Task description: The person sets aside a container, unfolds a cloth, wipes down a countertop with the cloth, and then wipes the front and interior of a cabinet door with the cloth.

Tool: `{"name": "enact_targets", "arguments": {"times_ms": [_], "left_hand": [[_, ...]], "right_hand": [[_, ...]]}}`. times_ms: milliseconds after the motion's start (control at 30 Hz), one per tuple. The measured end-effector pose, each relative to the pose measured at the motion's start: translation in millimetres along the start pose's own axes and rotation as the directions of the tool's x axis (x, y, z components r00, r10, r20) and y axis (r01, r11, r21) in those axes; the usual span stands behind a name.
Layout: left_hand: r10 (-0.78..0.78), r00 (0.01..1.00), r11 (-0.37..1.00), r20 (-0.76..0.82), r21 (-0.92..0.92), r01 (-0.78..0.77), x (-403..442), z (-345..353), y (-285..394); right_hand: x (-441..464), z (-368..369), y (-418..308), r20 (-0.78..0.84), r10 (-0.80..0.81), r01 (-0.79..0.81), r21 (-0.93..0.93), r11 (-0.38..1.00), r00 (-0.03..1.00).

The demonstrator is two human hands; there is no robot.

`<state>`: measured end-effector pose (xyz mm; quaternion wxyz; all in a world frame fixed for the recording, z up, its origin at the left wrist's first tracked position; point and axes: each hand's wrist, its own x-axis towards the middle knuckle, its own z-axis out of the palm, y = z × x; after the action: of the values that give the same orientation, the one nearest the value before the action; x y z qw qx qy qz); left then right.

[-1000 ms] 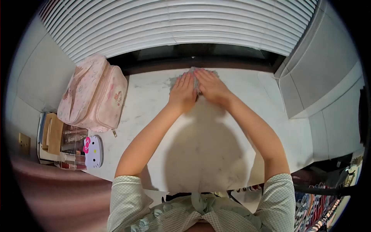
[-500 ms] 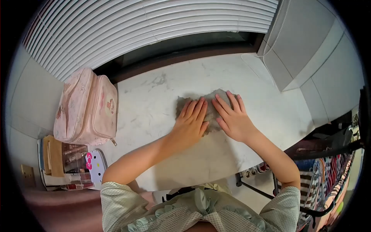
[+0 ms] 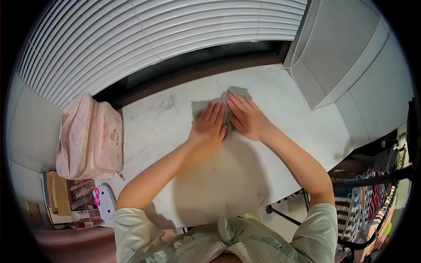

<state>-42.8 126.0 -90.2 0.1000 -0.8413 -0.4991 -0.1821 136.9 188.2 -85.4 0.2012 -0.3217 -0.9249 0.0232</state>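
A grey cloth with wavy edges lies bunched on the white marbled tabletop. My left hand presses flat on its left part, fingers stretched forward. On the right part rests my right hand, palm down with its fingers extended. A raised fold of cloth runs between the two hands. Parts of the cloth are hidden under the palms and fingers.
At the left stand a pink patterned bag, a clear organizer and a white cat-faced case. Behind the tabletop is a window with white blinds. Hangers with clothes hang at the lower right.
Compared with half a second ago, both hands and the cloth are farther forward on the tabletop. The hands are closer together, and the cloth has bunched between them. The view has shifted.
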Motion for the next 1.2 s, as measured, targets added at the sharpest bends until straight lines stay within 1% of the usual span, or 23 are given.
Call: {"name": "enact_targets", "arguments": {"times_ms": [100,200,300,367,400,467,567,600,700,800,867,1000,1067,1200], "left_hand": [[-0.035,0.999,0.999,-0.022,0.033,0.035,42.0,26.5,-21.9],[-0.024,0.991,0.999,-0.132,-0.035,0.020,77.3,46.2,-29.2],[-0.088,0.993,0.992,-0.082,-0.098,0.080,101.2,53.1,-21.7],[-0.054,0.996,0.997,-0.069,-0.064,0.049,108.6,55.0,-18.1],[-0.038,0.997,0.998,-0.062,-0.049,0.035,109.6,54.6,-14.1],[-0.034,0.999,0.996,-0.042,-0.085,0.030,110.4,53.4,-2.5],[0.010,0.999,0.990,-0.034,-0.143,-0.015,107.4,53.1,21.5],[0.027,0.999,0.986,-0.034,-0.165,-0.032,102.4,53.4,31.5],[0.097,0.995,0.987,0.037,-0.131,-0.091,85.3,47.2,62.8],[0.178,0.983,0.964,0.037,-0.209,-0.167,65.6,30.1,84.7],[0.189,0.981,0.955,0.032,-0.238,-0.176,62.8,22.7,88.8],[0.207,0.978,0.951,0.020,-0.240,-0.196,75.8,28.9,81.7],[0.210,0.978,0.951,0.008,-0.234,-0.202,97.2,39.3,71.9],[0.163,0.987,0.961,0.008,-0.230,-0.157,138.4,70.1,50.7]], "right_hand": [[33.9,13.6,41.3,0.029,0.022,-0.021,-0.029,0.999,0.999],[52.7,15.8,77.2,0.092,0.097,-0.093,-0.049,0.994,0.991],[52.4,10.0,99.4,0.121,0.169,-0.165,-0.040,0.985,0.978],[44.7,6.0,107.3,0.126,0.205,-0.198,-0.068,0.978,0.971],[39.3,1.5,107.5,0.127,0.217,-0.208,-0.075,0.975,0.968],[26.8,-7.5,104.4,0.121,0.242,-0.232,-0.087,0.969,0.963],[-5.6,-11.8,101.3,0.037,0.194,-0.188,-0.124,0.974,0.980],[-16.3,-14.8,96.7,0.033,0.197,-0.192,-0.125,0.973,0.980],[-54.4,-31.0,70.9,0.018,0.211,-0.207,-0.124,0.970,0.977],[-85.4,-47.8,45.3,-0.006,0.219,-0.219,-0.112,0.969,0.976],[-94.3,-53.3,37.4,-0.007,0.223,-0.223,-0.089,0.971,0.975],[-86.1,-45.9,55.5,0.004,0.231,-0.230,-0.100,0.968,0.973],[-74.1,-41.2,78.7,-0.004,0.233,-0.232,-0.112,0.966,0.973],[-41.4,-31.5,123.3,0.076,0.323,-0.308,-0.157,0.938,0.943]]}}
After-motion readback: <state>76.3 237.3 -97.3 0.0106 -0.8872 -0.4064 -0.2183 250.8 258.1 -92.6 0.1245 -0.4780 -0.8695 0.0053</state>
